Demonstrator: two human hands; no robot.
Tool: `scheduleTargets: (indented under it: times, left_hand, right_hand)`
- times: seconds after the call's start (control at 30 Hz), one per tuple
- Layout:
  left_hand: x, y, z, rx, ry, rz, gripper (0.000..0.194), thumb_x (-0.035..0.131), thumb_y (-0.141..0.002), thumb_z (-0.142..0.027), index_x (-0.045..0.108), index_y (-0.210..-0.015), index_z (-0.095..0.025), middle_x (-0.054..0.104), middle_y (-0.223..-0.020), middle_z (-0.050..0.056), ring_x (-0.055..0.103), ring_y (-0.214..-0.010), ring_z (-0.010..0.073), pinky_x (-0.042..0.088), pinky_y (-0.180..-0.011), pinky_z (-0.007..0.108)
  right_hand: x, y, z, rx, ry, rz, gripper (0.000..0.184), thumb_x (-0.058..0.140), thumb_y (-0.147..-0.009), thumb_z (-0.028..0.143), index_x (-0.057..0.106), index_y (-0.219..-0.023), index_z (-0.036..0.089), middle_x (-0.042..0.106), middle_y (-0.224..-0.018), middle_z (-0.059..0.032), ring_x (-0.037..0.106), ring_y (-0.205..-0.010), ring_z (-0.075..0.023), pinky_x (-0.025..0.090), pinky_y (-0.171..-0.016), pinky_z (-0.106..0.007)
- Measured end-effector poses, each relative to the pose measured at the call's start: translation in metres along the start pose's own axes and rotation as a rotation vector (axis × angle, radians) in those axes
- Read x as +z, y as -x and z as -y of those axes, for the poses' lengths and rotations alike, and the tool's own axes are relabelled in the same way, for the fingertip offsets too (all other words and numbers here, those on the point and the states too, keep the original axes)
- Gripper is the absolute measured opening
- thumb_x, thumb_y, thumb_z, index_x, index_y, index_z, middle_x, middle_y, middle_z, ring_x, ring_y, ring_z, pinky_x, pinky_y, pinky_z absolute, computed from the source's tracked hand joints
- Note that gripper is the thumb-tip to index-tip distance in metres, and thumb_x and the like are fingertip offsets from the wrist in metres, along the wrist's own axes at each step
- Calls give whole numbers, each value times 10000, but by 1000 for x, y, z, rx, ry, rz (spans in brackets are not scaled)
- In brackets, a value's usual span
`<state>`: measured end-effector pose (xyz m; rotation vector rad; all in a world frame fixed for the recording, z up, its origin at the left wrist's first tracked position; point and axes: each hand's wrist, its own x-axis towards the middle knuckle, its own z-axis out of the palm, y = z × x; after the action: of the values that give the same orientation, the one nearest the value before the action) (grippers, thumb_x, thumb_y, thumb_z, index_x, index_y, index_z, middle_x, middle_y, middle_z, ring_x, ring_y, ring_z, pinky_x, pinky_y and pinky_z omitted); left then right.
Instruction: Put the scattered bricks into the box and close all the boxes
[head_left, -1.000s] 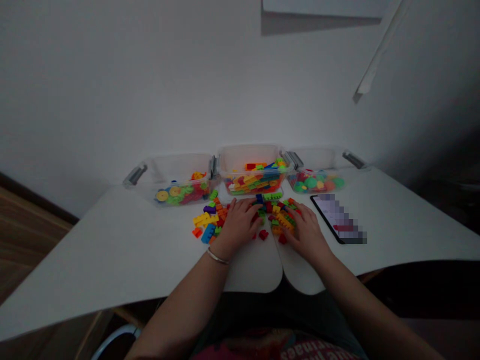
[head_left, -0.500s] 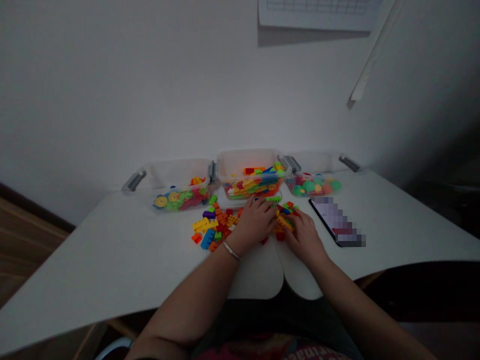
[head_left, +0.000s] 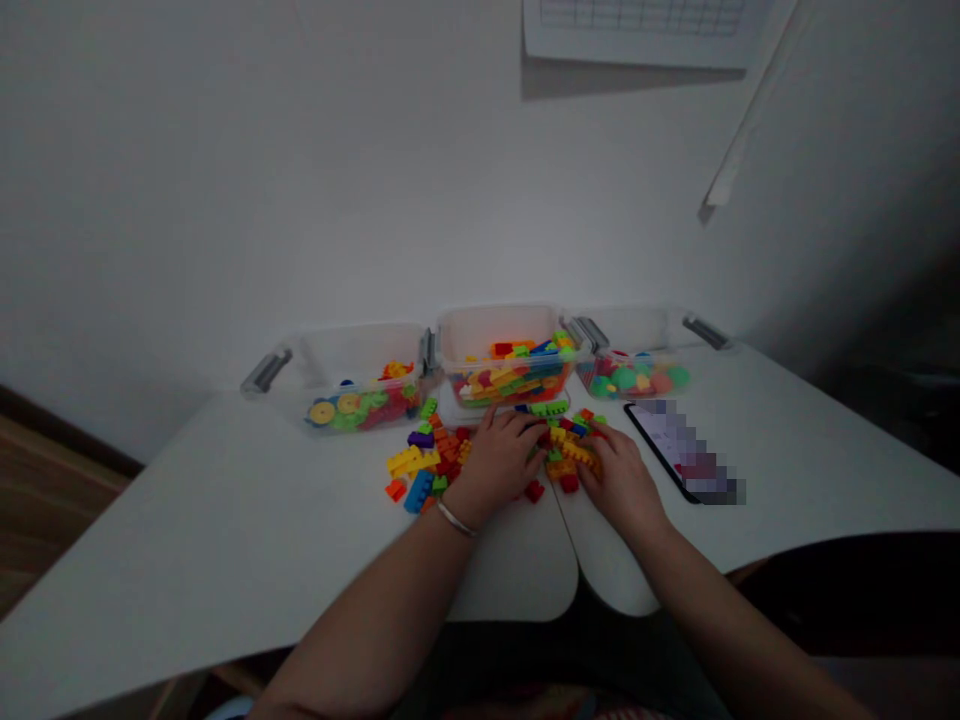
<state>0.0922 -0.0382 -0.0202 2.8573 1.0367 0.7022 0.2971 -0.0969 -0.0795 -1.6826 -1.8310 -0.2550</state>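
We look down on a white bench [head_left: 210, 510] against a pale wall, with three clear plastic tubs in a row along its far side. The left tub [head_left: 360, 350] holds yellow and green gears [head_left: 349, 405] among red pieces; the middle tub [head_left: 502, 335] is packed with coloured bricks [head_left: 510, 375]; the right tub [head_left: 637, 325] holds round green, red and yellow pieces [head_left: 637, 378]. A phone [head_left: 667, 445] with a pixelated screen lies to the right of the hands. Loose bricks [head_left: 420, 465] are strewn on the bench in front of the middle tub. The left hand [head_left: 499, 465], a bracelet [head_left: 455, 519] at its wrist, and the right hand [head_left: 622, 480] rest among them, fingers [head_left: 521, 425] curled and touching bricks; we cannot tell whether they clamp any. Against half a second earlier, the hands stand slightly further apart, a red brick [head_left: 534, 491] now showing between them.
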Motion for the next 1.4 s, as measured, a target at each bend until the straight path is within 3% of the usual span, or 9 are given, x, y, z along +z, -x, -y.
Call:
scheduleTargets:
  times: [0.27,0.4,0.57,0.73,0.83,0.93,1.03,1.23,1.4]
  left_hand:
    - [0,-2,0,5,37,-38,305,526,-926,-301,652,-1188,-206,671,-1217,57,543,-1181,253,269,-1167,519]
    - [-2,-3,2,0,42,-45,296,537,-914,-289,662,-1169,-206,680,-1193,56,546,-1168,257,307,-1141,513]
    - [0,-2,6,-19,28,-48,290,515,-915,-268,668,-1154,-206,682,-1187,53,546,-1173,255,312,-1133,510]
    - [1,-2,8,-40,5,-35,301,515,-917,-289,661,-1167,-207,676,-1196,63,547,-1172,254,329,-1121,502]
    - [-1,-3,8,-41,-2,-21,306,522,-912,-280,660,-1171,-194,675,-1195,69,543,-1174,254,314,-1131,507]
    - [-2,-5,7,-43,3,-27,312,531,-905,-264,655,-1184,-199,676,-1193,66,536,-1182,257,303,-1137,512]
    - [-2,-7,6,-55,7,-25,308,527,-908,-262,656,-1180,-198,678,-1194,67,539,-1180,264,299,-1138,525]
    - [2,-11,10,-56,4,-10,302,522,-911,-264,657,-1175,-207,681,-1185,61,543,-1176,270,287,-1145,541]
    - [11,-16,13,-70,2,8,307,517,-915,-270,653,-1183,-209,677,-1195,60,545,-1173,265,277,-1155,543]
  right_hand:
    - [6,-3,-10,3,-179,-110,175,605,-819,299,642,-954,193,650,-1149,-139,555,-1127,-319,442,-988,-543]
    - [1,-4,-9,79,-288,-114,214,626,-829,392,643,-945,212,689,-1007,-109,594,-1039,-302,459,-945,-527]
    - [-3,-2,-3,216,-488,-178,226,606,-849,410,598,-968,219,655,-1008,-106,611,-1002,-268,487,-931,-502]
    - [-20,-33,4,313,-790,-280,294,679,-795,422,528,-976,246,627,-989,-56,650,-915,-222,552,-837,-435]
    - [-44,-76,12,207,-822,-338,309,702,-763,400,535,-973,245,635,-1004,-57,647,-907,-218,566,-780,-396]
    - [-66,-123,20,168,-865,-321,287,683,-765,361,555,-994,243,648,-921,-34,638,-729,-182,565,-680,-365]
    - [-74,-159,26,72,-888,-339,280,677,-767,301,578,-1019,232,654,-952,-40,637,-778,-181,559,-725,-363]
    - [-55,-185,32,-62,-609,-381,146,562,-841,213,655,-954,211,607,-1135,-120,600,-1030,-227,549,-812,-365]
    - [-37,-190,29,-273,-379,-106,253,474,-834,115,682,-950,203,687,-1023,-86,630,-1020,-230,493,-945,-440]
